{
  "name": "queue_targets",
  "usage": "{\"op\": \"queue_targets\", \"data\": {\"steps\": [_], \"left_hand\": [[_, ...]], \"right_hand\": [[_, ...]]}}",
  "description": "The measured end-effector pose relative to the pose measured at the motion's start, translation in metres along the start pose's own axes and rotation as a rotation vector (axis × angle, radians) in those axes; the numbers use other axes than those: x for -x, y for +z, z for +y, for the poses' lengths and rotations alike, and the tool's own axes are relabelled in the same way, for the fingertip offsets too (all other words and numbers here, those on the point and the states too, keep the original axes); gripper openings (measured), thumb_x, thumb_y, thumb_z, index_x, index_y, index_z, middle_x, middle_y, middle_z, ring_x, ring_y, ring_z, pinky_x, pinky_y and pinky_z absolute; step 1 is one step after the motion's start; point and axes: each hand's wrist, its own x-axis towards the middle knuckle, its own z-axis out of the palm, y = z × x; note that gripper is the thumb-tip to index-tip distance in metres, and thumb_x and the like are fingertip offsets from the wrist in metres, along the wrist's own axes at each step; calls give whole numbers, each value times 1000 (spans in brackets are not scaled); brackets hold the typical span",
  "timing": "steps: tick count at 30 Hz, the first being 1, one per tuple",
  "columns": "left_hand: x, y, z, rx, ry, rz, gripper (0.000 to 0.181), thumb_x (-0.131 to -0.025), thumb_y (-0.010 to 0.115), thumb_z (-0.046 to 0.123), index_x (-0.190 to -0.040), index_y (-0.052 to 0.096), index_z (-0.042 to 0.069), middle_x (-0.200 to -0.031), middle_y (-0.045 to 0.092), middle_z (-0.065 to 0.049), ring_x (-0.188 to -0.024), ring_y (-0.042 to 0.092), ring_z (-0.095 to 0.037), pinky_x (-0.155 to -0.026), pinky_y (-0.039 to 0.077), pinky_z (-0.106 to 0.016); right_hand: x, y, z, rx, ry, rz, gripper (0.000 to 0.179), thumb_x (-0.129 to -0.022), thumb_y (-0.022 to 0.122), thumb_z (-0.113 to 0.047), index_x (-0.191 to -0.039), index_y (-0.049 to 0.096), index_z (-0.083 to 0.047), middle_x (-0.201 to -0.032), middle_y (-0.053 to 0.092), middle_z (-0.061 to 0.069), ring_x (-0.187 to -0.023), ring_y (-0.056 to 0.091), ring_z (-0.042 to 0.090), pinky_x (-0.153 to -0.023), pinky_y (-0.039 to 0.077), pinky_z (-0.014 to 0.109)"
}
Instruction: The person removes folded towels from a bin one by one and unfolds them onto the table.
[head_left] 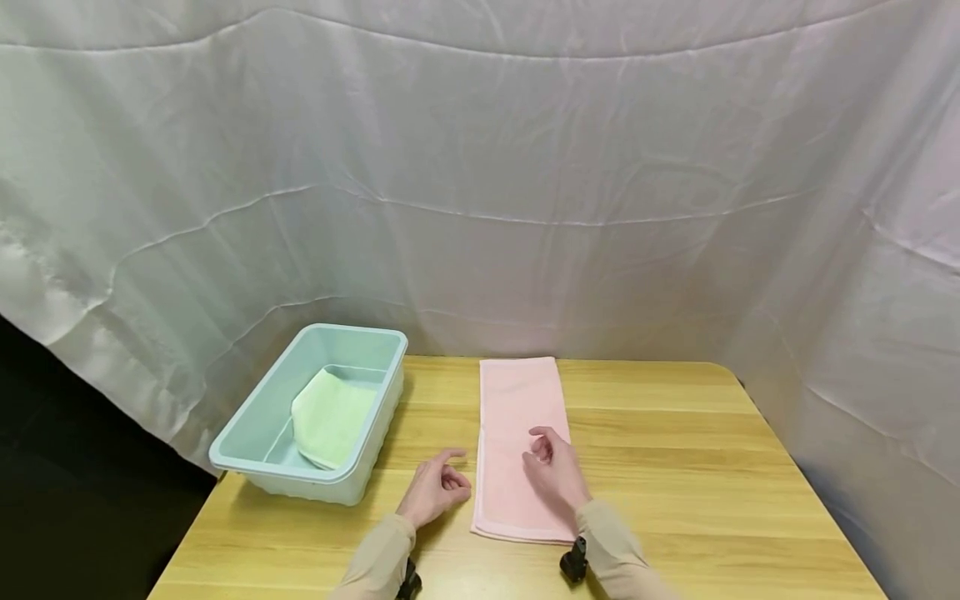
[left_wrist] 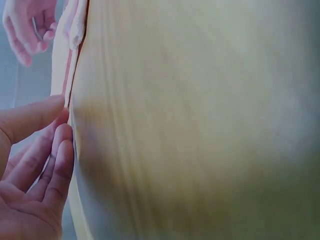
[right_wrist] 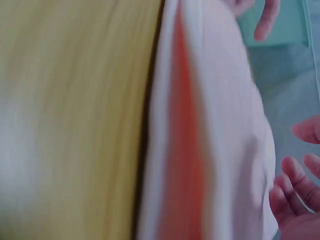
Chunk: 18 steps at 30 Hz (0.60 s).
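A pink towel (head_left: 519, 400), folded into a long strip, lies on the table in the head view. Just left of its left edge is my left hand (head_left: 435, 492), fingers loosely bent and holding nothing. My right hand (head_left: 557, 468) hovers over the right half of the towel, thumb and fingers apart with nothing between them. In the right wrist view, the layered side of the pink towel (right_wrist: 227, 100) shows a darker fold between pale edges. The left wrist view has the left thumb and fingertips (left_wrist: 62, 132) overlapping the towel's border.
To the left stands a light blue-green plastic basin (head_left: 367, 454) with a folded pale green cloth (head_left: 330, 421) inside. The wooden table (head_left: 675, 475) reaches back to a grey-white curtain (head_left: 510, 275) that hangs behind and along the sides.
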Motion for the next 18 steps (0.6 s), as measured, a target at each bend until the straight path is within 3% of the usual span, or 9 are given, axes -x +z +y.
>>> {"op": "queue_targets", "data": {"steps": [6,13,18], "left_hand": [[0,0,0,-41,-22,82,45,-83,68,0,-128,61,-5,-81,72,-3,-72,57,-1,-68,49,-16],[0,1,-2,-55,-13,132,40,-84,67,-2,-124,63,-4,-81,74,-5,-71,60,-4,-67,52,-17],[1,0,0,-57,-15,166,39,-85,67,0,-123,64,-4,-83,74,-8,-73,64,-8,-68,54,-19]], "right_hand": [[1,26,-11,-59,0,-41,39,-80,76,0,-117,63,3,-79,68,7,-67,53,0,-64,49,14],[-1,46,-18,-10,4,-116,46,-80,78,-8,-122,61,0,-77,65,3,-65,55,4,-62,49,17],[-2,54,-19,67,20,-190,60,-76,84,-17,-127,57,-1,-79,59,4,-66,48,7,-63,43,20]]}}
